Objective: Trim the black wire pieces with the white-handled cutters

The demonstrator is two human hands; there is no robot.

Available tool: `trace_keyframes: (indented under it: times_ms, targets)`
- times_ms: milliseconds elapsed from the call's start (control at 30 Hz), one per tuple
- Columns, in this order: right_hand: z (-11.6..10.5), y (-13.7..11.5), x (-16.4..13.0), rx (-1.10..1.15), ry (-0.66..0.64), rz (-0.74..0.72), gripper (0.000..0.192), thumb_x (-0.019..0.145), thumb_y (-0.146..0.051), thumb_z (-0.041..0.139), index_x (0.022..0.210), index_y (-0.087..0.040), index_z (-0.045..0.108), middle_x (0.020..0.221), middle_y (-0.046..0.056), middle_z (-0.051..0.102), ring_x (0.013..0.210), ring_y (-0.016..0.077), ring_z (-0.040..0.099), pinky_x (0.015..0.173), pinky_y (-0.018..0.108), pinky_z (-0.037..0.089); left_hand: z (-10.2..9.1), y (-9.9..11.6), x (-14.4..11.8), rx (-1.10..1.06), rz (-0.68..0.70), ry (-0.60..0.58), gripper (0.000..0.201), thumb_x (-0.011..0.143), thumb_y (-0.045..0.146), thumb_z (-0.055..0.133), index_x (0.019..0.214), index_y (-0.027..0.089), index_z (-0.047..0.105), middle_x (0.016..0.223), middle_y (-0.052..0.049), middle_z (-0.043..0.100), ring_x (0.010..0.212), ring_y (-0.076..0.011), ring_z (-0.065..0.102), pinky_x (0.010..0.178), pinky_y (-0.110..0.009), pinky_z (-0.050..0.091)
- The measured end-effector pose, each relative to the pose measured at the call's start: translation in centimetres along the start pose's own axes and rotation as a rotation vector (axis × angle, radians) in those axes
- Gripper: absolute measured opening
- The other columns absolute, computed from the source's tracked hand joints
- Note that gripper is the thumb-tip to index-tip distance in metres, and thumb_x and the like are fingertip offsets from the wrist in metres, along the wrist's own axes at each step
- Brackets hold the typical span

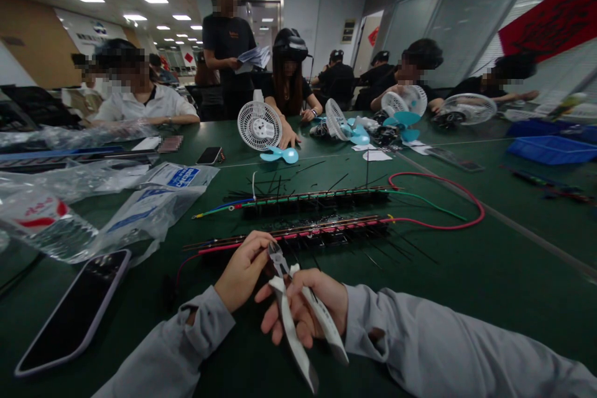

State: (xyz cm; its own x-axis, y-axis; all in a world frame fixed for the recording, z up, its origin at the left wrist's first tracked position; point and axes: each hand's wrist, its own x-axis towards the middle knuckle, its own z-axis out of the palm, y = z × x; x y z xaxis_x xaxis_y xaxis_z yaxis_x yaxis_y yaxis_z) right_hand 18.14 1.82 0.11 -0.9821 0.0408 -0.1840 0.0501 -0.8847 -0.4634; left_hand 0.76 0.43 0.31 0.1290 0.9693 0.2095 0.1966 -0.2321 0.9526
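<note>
My right hand [310, 308] grips a pair of cutting pliers [298, 317] with white handles, jaws pointing up and away. My left hand [242, 267] pinches something small right at the pliers' jaws; what it holds is too small to tell. Just beyond both hands lies a long black terminal strip with red wires [298, 235] and cable ties sticking out. A second strip with green and blue wires [308, 200] lies parallel behind it. A red wire loop [459, 199] curves off to the right.
A phone [74, 314] lies face up at the near left. Clear plastic bags [135, 211] cover the left side. Small white fans [259, 125] and blue fan blades [280, 154] stand mid-table, blue trays [553, 149] at far right. Other people sit and stand around the green table [466, 273].
</note>
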Motion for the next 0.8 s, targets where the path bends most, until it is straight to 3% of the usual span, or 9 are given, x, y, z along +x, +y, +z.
trace_keyframes:
  times_ms: [267, 533, 800]
  targets:
    - [-0.11, 0.08, -0.03, 0.002, -0.006, -0.012, 0.048, 0.074, -0.022, 0.035, 0.118, -0.007, 0.045, 0.091, 0.014, 0.065, 0.079, 0.0200, 0.065, 0.045, 0.020, 0.048, 0.00, -0.29, 0.01, -0.030, -0.021, -0.006, 0.019, 0.088, 0.027, 0.043, 0.082, 0.016, 0.058, 0.102, -0.005, 0.046, 0.067, -0.0104, 0.054, 0.058, -0.025, 0.051]
    - [-0.15, 0.22, 0.26, -0.005, 0.047, -0.003, 0.050, 0.070, -0.019, 0.038, 0.118, -0.008, 0.046, 0.094, 0.015, 0.065, 0.085, 0.0218, 0.064, 0.054, 0.025, 0.053, 0.04, 0.08, 0.07, -0.004, -0.002, 0.011, 0.019, 0.087, 0.026, 0.045, 0.079, 0.016, 0.059, 0.100, -0.005, 0.049, 0.072, -0.0122, 0.055, 0.057, -0.024, 0.050]
    - [0.08, -0.02, -0.09, -0.021, 0.074, 0.000, 0.046, 0.072, -0.023, 0.038, 0.113, -0.006, 0.048, 0.078, 0.013, 0.063, 0.066, 0.0195, 0.063, 0.036, 0.020, 0.045, -0.01, -0.45, 0.10, -0.050, -0.025, -0.003, 0.019, 0.088, 0.027, 0.046, 0.082, 0.015, 0.059, 0.102, -0.005, 0.047, 0.068, -0.0106, 0.055, 0.058, -0.025, 0.050]
